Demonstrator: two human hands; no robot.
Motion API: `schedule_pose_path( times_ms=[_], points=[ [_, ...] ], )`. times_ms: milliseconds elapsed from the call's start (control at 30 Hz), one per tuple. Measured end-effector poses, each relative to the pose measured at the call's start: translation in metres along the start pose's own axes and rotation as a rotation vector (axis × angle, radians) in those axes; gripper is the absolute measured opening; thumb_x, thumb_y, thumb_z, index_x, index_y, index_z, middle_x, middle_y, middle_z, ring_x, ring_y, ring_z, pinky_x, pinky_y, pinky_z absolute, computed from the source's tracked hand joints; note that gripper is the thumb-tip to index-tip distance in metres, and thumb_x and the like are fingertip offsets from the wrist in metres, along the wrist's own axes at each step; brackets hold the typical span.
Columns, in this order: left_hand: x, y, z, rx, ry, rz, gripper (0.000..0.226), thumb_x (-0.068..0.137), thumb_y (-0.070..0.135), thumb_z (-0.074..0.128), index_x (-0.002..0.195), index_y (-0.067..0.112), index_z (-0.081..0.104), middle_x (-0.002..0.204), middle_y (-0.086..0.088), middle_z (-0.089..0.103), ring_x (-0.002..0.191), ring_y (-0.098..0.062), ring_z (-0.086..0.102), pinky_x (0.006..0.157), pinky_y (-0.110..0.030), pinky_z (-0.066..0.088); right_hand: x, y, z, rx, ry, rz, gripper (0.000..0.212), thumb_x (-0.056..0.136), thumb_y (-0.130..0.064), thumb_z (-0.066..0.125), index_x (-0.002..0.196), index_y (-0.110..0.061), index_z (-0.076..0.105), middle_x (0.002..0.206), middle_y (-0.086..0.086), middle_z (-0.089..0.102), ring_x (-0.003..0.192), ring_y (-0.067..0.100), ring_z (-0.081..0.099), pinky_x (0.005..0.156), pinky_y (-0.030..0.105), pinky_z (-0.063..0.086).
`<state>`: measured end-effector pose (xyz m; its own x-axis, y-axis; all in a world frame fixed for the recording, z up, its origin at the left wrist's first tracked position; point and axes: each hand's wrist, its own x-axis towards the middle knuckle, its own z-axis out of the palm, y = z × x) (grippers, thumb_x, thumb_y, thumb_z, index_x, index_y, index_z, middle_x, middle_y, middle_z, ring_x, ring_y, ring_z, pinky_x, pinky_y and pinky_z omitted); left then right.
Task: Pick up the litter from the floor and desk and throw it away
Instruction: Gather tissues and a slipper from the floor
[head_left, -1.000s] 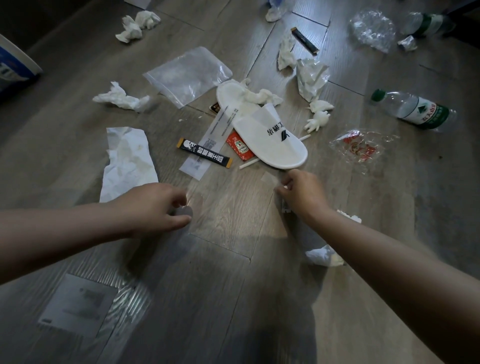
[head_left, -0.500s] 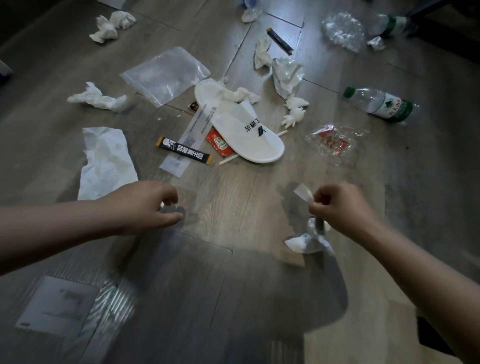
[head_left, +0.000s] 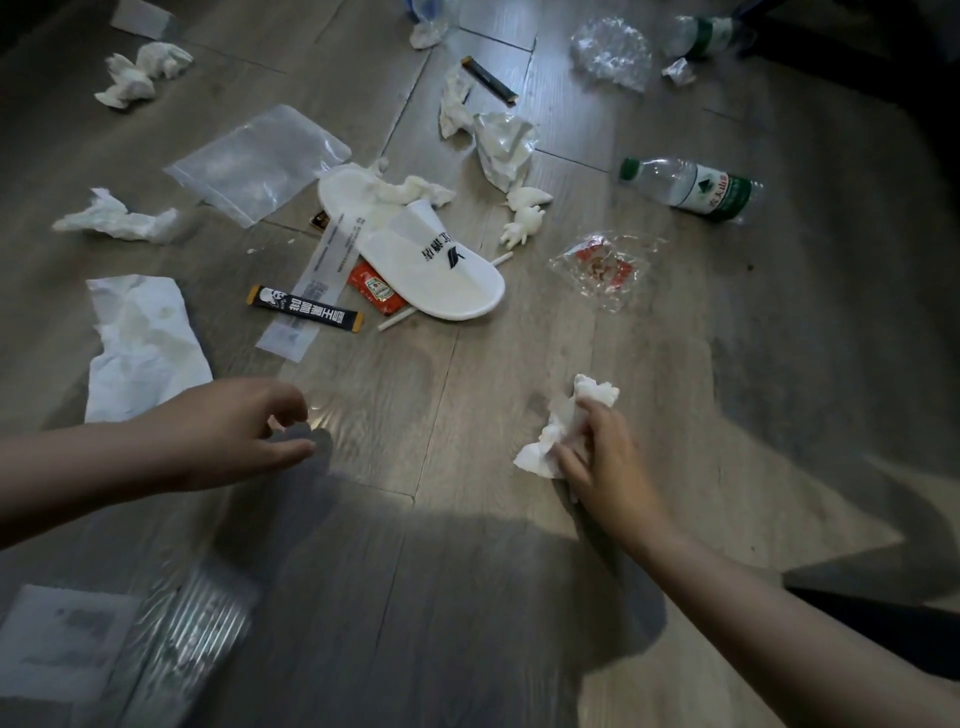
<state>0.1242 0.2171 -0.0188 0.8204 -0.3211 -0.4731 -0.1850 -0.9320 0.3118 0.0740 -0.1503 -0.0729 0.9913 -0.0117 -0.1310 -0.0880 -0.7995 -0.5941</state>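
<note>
Down on the floor (head_left: 457, 395) by you, the crumpled tissue (head_left: 543, 454) is now in your right hand (head_left: 605, 467), which just dropped onto it and grips it. One piece caught, lots left. Your left hand (head_left: 234, 431) is curled; I cannot tell if it holds anything.

Wood floor (head_left: 753, 405) under me: long grey-brown planks running away on a slant, with a seam (head_left: 442, 374) cutting straight up the middle. The boards are paler where light falls across the centre (head_left: 467, 431) (the far right side goes much dimmer). Closer in, a broad dark shadow (head_left: 415, 597) spreads over the near planks. In the far right corner I see something black (head_left: 883, 62), too dim to name, and another dark shape (head_left: 893, 629) at the right edge.
</note>
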Motion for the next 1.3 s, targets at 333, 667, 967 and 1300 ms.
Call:
schedule_pose_path(
  times_ms=[333,667,967,1300],
  points=[
    [0.006,-0.008,0.008,0.0,-0.026,-0.035,0.031,0.082,0.051,0.063,0.105,0.03,0.06,0.101,0.011,0.063,0.083,-0.002,0.061,0.075,-0.031,0.054,0.006,0.027,-0.009,-0.419,-0.02,-0.258,0.121,0.064,-0.084,0.054,0.155,-0.022,0.004,0.161,0.011,-0.015,0.148,0.032,-0.014,0.117,0.058,0.004],
    [0.013,0.0,0.01,-0.009,-0.042,-0.051,0.03,0.083,0.048,0.064,0.105,0.027,0.061,0.098,0.01,0.064,0.086,-0.006,0.063,0.078,-0.031,0.054,0.024,0.03,0.016,-0.507,-0.031,-0.353,0.063,0.088,-0.065,0.041,0.132,-0.022,0.053,0.134,0.009,0.045,0.123,0.033,0.04,0.102,0.05,0.034],
    [0.014,0.001,0.005,-0.061,-0.059,-0.056,0.031,0.084,0.046,0.063,0.107,0.025,0.062,0.099,0.01,0.063,0.087,-0.006,0.063,0.08,-0.032,0.055,0.032,0.02,0.016,-0.462,0.071,-0.449,0.03,0.088,-0.039,0.063,0.088,-0.009,0.066,0.087,0.009,0.059,0.068,0.02,0.051,0.052,0.026,0.037],
    [-0.032,-0.027,0.007,-0.037,-0.012,-0.106,0.035,0.085,0.045,0.063,0.108,0.019,0.062,0.108,0.001,0.065,0.093,-0.014,0.062,0.078,-0.028,0.049,0.005,-0.055,0.016,-0.012,-0.145,-0.229,0.041,0.092,-0.046,0.049,0.07,-0.013,0.054,0.067,-0.001,0.053,0.063,0.013,0.053,0.059,0.035,0.043]
  ],
)
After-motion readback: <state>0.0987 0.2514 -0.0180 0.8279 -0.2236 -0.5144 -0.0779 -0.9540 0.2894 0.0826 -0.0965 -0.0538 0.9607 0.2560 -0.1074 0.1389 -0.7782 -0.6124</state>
